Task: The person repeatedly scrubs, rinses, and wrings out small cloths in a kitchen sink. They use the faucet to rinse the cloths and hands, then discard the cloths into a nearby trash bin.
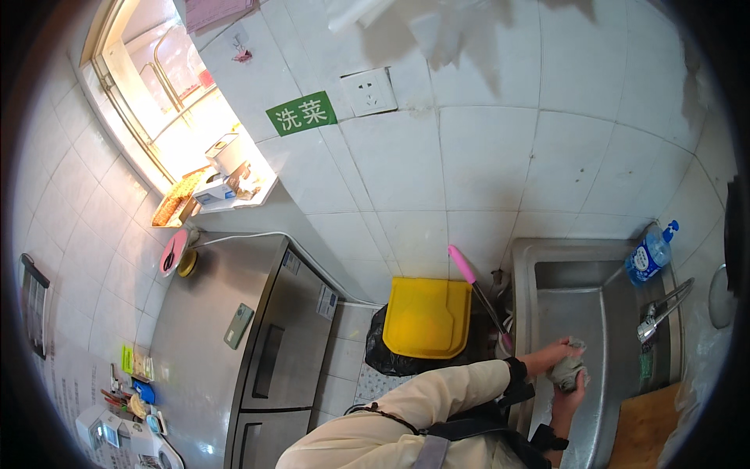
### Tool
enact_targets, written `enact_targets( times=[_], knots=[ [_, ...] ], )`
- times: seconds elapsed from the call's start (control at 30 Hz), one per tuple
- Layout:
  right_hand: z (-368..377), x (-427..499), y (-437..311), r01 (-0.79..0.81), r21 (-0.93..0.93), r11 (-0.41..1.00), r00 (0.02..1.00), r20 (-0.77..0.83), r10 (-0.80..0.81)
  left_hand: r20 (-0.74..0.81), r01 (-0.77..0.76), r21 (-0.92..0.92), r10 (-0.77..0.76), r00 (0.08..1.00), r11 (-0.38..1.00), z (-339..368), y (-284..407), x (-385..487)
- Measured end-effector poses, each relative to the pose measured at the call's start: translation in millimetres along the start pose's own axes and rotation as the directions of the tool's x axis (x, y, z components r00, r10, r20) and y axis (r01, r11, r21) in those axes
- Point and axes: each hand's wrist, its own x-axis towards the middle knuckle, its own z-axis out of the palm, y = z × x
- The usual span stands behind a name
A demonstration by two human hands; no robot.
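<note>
Both my hands are over the stainless steel sink (567, 311), gripping one wet-looking, crumpled grey-green cloth (566, 371). My left hand (549, 356) holds its upper side in the picture, and my right hand (568, 402) clasps it from below. Parts of the fingers are hidden behind the cloth. A chrome faucet (655, 323) stands on the sink's right side. Close to it, a green scrubbing pad (645, 364) lies on the ledge. At the far corner stands a blue pump bottle (648, 258).
A wooden cutting board (644, 425) lies across the sink's lower right. Left of the sink are a yellow-lidded bin (426, 319) and a pink-handled tool (462, 264). A steel counter (199, 334) with a phone (239, 326) and a kitchen scale (140, 439) stands further left.
</note>
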Motion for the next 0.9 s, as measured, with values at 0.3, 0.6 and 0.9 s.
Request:
enact_targets(
  times=[0.3, 0.6, 0.9],
  knots=[
    [-12.5, 6.9, 9.5, 0.066, -0.106, 0.992, 0.994, -0.078, -0.075, -0.398, 0.050, 0.226, 0.045, 0.916, 0.973, -25.4, -47.2, 38.8],
    [44.3, -9.5, -13.6, 0.302, -0.269, 0.915, 0.946, -0.035, -0.322, -0.049, 0.462, -0.214, -0.482, 0.875, 0.861, -37.5, -49.7, 2.5],
    [76.8, -10.3, 1.8, 0.660, -0.728, -0.188, 0.590, 0.656, -0.470, 0.295, 0.179, -0.341, -0.076, 0.952, 0.923, -51.9, -72.0, 30.9]
  ],
)
